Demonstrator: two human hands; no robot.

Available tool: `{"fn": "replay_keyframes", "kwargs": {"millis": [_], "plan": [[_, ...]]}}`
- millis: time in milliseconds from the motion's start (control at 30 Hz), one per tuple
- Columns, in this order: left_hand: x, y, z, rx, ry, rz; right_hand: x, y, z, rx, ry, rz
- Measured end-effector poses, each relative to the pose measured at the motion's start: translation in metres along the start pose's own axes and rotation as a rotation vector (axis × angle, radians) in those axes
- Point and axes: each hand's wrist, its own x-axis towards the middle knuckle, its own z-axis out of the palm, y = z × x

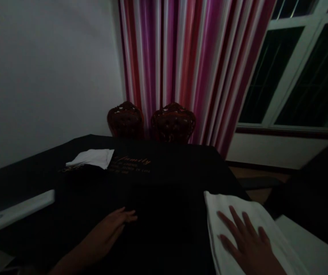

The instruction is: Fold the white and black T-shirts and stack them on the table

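My right hand [245, 240] lies spread on a folded white cloth [218, 202] at the table's right side, its fingers apart. My left hand [106, 233] is stretched out over the black tablecloth [175, 164], fingers extended and holding nothing; whether it touches the surface I cannot tell. Just right of its fingertips is a very dark, faintly rectangular patch, too dim to make out. Farther back on the left, a white crumpled cloth or packet [92, 157] sits beside gold lettering printed on the tablecloth.
A long white bar-shaped object [20, 212] lies at the left. A pale flat-sided object [309, 240] stands at the lower right. Two carved dark chairs [126, 120] stand behind the table, before a striped curtain [181, 57]. The room is dim.
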Motion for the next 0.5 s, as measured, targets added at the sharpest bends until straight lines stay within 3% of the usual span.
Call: {"fn": "replay_keyframes", "kwargs": {"millis": [100, 200, 367, 433, 500], "plan": [[-0.008, 0.003, -0.012, 0.070, 0.021, 0.012, 0.006, -0.006, -0.017, -0.028, -0.147, 0.036], [-0.010, 0.021, -0.013, 0.096, 0.112, 0.005, 0.019, -0.021, -0.037, -0.034, -0.180, -0.009], [0.017, 0.094, 0.011, -0.026, 0.178, 0.061, 0.069, -0.069, -0.068, 0.050, -0.140, -0.304], [0.040, 0.122, 0.022, -0.057, 0.178, 0.084, 0.095, -0.088, -0.070, 0.111, -0.213, -0.271], [0.065, 0.142, 0.033, -0.052, 0.188, 0.026, 0.117, -0.101, -0.064, 0.189, -0.333, -0.118]]}}
